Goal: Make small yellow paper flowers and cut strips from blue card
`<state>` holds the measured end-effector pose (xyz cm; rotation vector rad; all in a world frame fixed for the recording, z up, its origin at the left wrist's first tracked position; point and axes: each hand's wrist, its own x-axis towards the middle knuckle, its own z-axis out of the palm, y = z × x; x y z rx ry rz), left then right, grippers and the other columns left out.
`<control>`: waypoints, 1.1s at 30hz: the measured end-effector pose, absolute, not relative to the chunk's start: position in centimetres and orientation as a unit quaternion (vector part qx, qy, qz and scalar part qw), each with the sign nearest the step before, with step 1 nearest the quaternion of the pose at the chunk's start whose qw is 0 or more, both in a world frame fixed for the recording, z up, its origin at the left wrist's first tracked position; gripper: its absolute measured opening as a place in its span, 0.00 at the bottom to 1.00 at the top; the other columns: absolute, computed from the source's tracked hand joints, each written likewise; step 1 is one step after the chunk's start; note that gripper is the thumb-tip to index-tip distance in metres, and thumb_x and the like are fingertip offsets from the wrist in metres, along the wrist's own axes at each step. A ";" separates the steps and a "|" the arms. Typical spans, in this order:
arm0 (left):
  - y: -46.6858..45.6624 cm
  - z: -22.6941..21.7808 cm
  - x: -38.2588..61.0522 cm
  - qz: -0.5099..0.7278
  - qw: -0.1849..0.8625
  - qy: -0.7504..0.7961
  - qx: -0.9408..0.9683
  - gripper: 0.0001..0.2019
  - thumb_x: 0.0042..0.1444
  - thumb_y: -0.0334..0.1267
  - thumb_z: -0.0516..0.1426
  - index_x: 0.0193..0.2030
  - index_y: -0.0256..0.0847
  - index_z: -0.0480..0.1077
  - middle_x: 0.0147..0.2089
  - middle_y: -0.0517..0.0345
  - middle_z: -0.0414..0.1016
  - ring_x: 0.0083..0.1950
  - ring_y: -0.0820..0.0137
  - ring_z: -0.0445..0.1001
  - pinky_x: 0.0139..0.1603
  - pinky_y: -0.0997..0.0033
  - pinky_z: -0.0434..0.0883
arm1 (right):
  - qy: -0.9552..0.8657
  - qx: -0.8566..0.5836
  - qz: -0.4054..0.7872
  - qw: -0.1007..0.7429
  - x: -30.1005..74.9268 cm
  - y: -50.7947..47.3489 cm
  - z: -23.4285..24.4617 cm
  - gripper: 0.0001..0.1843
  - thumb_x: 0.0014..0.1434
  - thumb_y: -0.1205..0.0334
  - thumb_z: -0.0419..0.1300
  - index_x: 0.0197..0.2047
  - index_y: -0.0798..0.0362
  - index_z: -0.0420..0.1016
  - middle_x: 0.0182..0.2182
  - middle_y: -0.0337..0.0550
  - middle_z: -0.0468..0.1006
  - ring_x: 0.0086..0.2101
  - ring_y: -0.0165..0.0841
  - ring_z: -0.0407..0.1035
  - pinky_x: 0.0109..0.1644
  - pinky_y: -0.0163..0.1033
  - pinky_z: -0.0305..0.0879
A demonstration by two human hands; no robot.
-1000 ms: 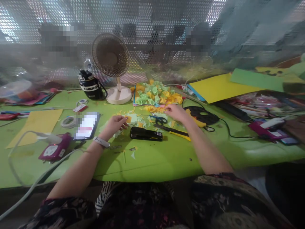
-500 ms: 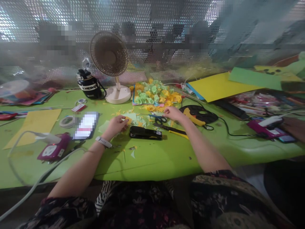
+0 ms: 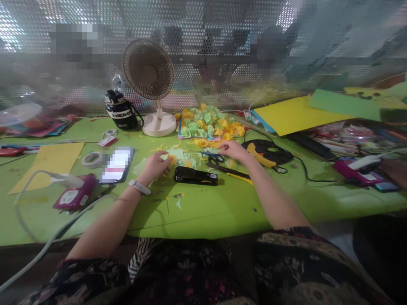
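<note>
1. Left hand (image 3: pixel 154 166) at lower middle of the frame, just above the bench (image 3: pixel 203 216), a smooth, glossy lime-green surface. Fingers (image 3: pixel 164 163) closed in a narrow pinch on a small yellow paper piece (image 3: pixel 172 159), with a pale green paper scrap (image 3: pixel 176 154) just behind it.
2. White-strapped watch (image 3: pixel 139 187) around the left wrist.
3. Right hand (image 3: pixel 233 150) right of centre, palm down, fingers (image 3: pixel 222 146) loosely curled and narrow, directly above the paper scraps; any hold impossible to tell.
4. Blue-handled scissors (image 3: pixel 213 158) just below the right fingers, and a slim yellow-and-black cutter (image 3: pixel 233 174) beside them.
5. Long black stapler (image 3: pixel 196 175), hard and blocky, between the two hands and slightly nearer the camera.
6. Crumpled yellow and green folded-paper shapes (image 3: pixel 208 126) in a heap on a flat card, upper middle of the bench, with loose snippings scattered below.
7. Round-caged fan (image 3: pixel 148 70) on a cream base and black flask (image 3: pixel 120 114), upper left of centre.
8. Large yellow sheet (image 3: pixel 294 114) and green sheet (image 3: pixel 343 105), overlapping at upper right.
9. Pale yellow card (image 3: pixel 47 167) and tape roll (image 3: pixel 92 160), far left.
10. Perforated metal screen (image 3: pixel 203 29) across the top of the frame.
</note>
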<state>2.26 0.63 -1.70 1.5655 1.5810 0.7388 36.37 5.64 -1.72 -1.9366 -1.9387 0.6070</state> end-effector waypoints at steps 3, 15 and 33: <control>0.5 -1.5 2.2 0.294 0.370 0.627 0.619 0.23 0.60 0.42 0.60 0.60 0.34 0.69 0.21 0.61 0.75 0.20 0.69 0.73 0.24 0.73 0.69 | -0.686 -0.684 0.196 0.154 36.3 5.6 -1.6 0.12 0.55 0.63 0.70 0.44 0.55 0.79 0.42 0.47 0.83 0.39 0.36 0.76 0.42 0.37 0.66; 0.7 -1.7 2.1 0.344 0.336 0.605 0.634 0.16 0.60 0.43 0.59 0.50 0.37 0.75 0.23 0.61 0.76 0.21 0.71 0.75 0.26 0.75 0.70 | -0.677 -0.675 0.221 0.194 36.3 5.7 -2.1 0.16 0.54 0.68 0.70 0.47 0.55 0.78 0.43 0.48 0.82 0.37 0.34 0.75 0.42 0.36 0.69; 0.4 -1.5 2.5 0.374 0.354 0.573 0.638 0.13 0.58 0.44 0.60 0.44 0.37 0.76 0.23 0.60 0.77 0.20 0.72 0.75 0.24 0.76 0.69 | -0.684 -0.661 0.244 0.191 36.4 5.5 -1.7 0.14 0.53 0.69 0.69 0.44 0.56 0.79 0.39 0.46 0.82 0.35 0.32 0.74 0.41 0.34 0.68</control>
